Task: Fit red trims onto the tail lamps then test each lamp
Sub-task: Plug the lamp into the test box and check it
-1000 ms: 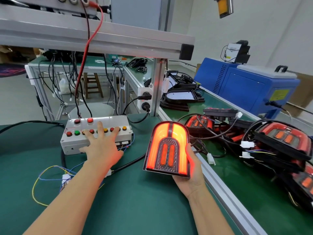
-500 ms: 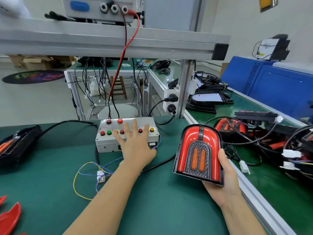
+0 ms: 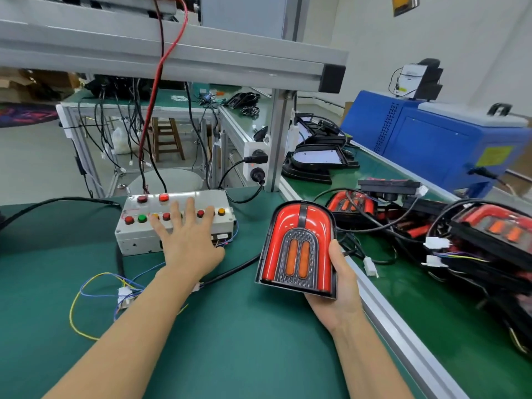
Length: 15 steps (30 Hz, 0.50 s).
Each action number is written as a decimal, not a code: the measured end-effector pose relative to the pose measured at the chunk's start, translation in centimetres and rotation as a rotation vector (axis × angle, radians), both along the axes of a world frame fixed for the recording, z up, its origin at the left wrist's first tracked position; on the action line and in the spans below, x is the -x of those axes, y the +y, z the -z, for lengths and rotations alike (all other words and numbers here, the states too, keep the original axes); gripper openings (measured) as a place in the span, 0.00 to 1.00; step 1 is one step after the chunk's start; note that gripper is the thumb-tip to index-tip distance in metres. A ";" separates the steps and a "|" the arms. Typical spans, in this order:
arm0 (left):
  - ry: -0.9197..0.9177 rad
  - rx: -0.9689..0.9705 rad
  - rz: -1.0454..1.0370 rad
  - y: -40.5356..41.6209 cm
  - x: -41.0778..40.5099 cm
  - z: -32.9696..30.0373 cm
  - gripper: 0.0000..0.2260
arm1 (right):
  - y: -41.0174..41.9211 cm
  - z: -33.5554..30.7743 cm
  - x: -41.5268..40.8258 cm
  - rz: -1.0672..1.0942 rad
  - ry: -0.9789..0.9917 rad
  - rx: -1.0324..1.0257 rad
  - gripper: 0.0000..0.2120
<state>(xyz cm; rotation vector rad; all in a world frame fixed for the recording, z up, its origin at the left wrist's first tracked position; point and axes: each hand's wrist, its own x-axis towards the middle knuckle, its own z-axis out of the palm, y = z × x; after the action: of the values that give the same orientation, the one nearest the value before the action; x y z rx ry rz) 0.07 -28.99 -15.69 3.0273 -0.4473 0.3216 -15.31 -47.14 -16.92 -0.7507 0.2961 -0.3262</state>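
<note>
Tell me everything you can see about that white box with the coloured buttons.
The button box is a flat, pale grey-white case, plastic by its look, lying on the green table. Its top carries round buttons: two red at the back, then a front row of red, green, yellow, red and orange. The left hand lies over that row, fingers spread and straight. Thin coloured wires and black cables leave its sides.

A: Item, left hand point(image 3: 190, 249): bare, no glove, ring or watch; forearm uncovered to the frame edge, no sleeve showing.

B: Item, right hand point(image 3: 342, 286): bare likewise; wrist and forearm uncovered, nothing worn along the visible length.
</note>
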 end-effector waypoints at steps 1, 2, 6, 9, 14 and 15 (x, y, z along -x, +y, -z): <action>-0.001 -0.001 0.002 0.0 0.0 0.0 0.37 | 0.0 0.0 0.0 0.001 0.001 0.004 0.18; -0.002 -0.002 0.003 0.0 0.0 -0.1 0.38 | 0.0 0.0 0.0 0.001 -0.001 0.008 0.17; -0.009 -0.013 0.010 0.0 0.0 -0.3 0.37 | 0.0 0.1 0.0 -0.004 -0.004 0.008 0.18; -0.021 -0.015 0.014 0.1 0.0 -0.2 0.35 | -0.1 0.2 -0.1 0.001 -0.005 0.011 0.19; -0.021 -0.032 0.030 0.1 -0.1 -0.3 0.34 | -0.2 0.3 -0.1 0.004 0.001 -0.004 0.17; -0.016 -0.032 0.033 0.1 -0.1 -0.4 0.34 | -0.2 0.3 -0.1 0.004 -0.005 -0.016 0.16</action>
<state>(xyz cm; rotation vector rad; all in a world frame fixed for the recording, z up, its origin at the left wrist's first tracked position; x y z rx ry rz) 0.14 -28.90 -15.27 3.0470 -0.5072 0.3398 -15.22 -47.34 -17.25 -0.7339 0.2954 -0.3296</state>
